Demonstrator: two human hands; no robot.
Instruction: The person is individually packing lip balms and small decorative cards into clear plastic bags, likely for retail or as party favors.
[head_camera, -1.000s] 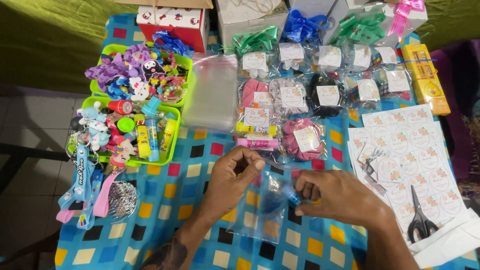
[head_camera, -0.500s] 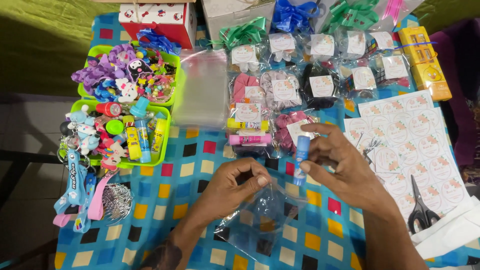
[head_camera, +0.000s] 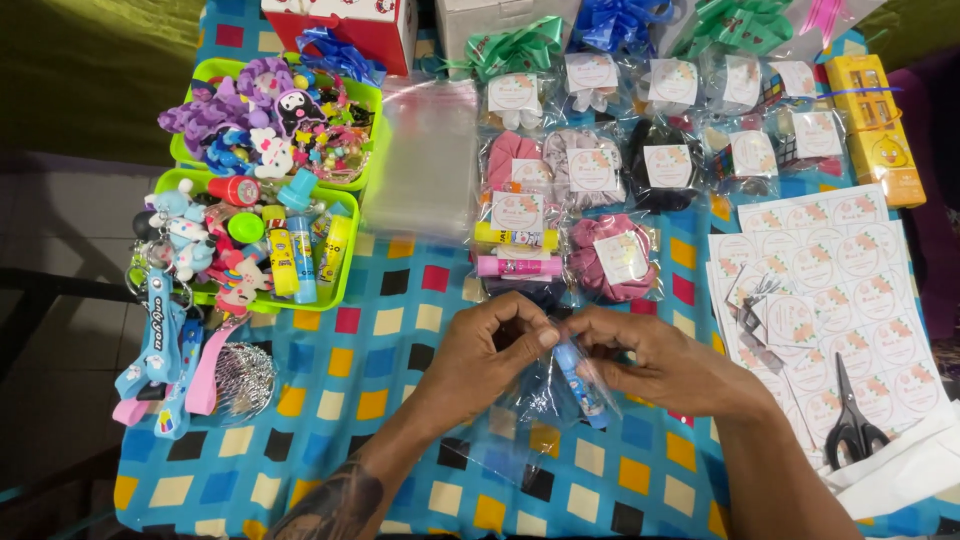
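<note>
My left hand pinches the mouth of a small clear plastic bag over the blue checked tablecloth. My right hand holds a small blue tube that sits partly inside the bag's opening. Both hands meet at the middle of the table, just in front of packed bags holding a yellow tube and a pink tube.
A stack of clear bags lies at the back centre. Two green trays of trinkets stand at the left, keychains beside them. Label sheets and black scissors lie at the right. Several packed, labelled bags fill the back.
My right hand brought the blue tube down from above the packed bags to the clear bag's mouth, which my left hand keeps hold of. The camera view has shifted slightly.
</note>
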